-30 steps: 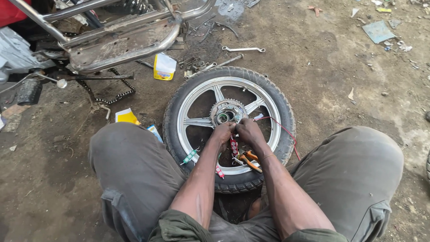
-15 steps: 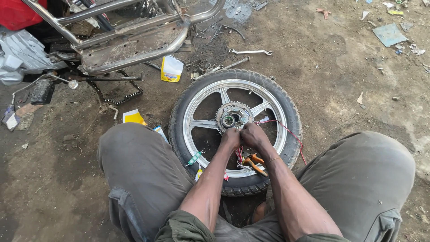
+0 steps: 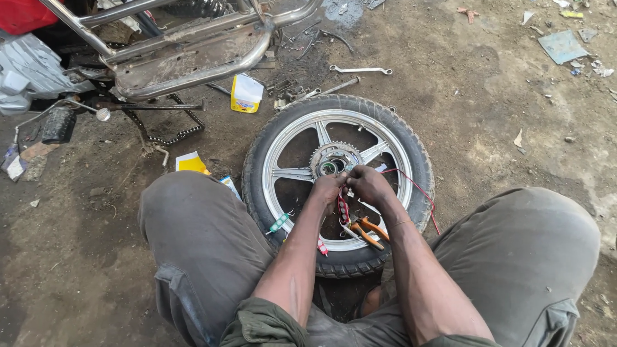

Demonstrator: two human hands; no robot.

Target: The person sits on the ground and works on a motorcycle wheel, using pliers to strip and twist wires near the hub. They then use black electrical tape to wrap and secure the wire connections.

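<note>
A motorcycle wheel (image 3: 411,151) with a black tyre and silver spokes lies flat on the dirt between my knees. Its toothed sprocket hub (image 3: 332,159) sits at the centre. Just below the hub, my left hand (image 3: 328,187) and my right hand (image 3: 367,185) meet, both pinching a thin red wire strip (image 3: 342,209) that hangs down over the spokes. A red wire (image 3: 421,191) loops out across the tyre to the right. Orange-handled pliers (image 3: 366,230) lie on the wheel under my right wrist.
A motorcycle frame (image 3: 186,61) and a loose chain (image 3: 168,136) lie at the upper left. A yellow-and-white bottle (image 3: 246,94), a spanner (image 3: 360,69) and small metal parts sit beyond the wheel. A yellow box (image 3: 191,162) rests by my left knee.
The view has shifted, so the wheel sits further right and lower. My hands stay together at the hub, working the wire.
</note>
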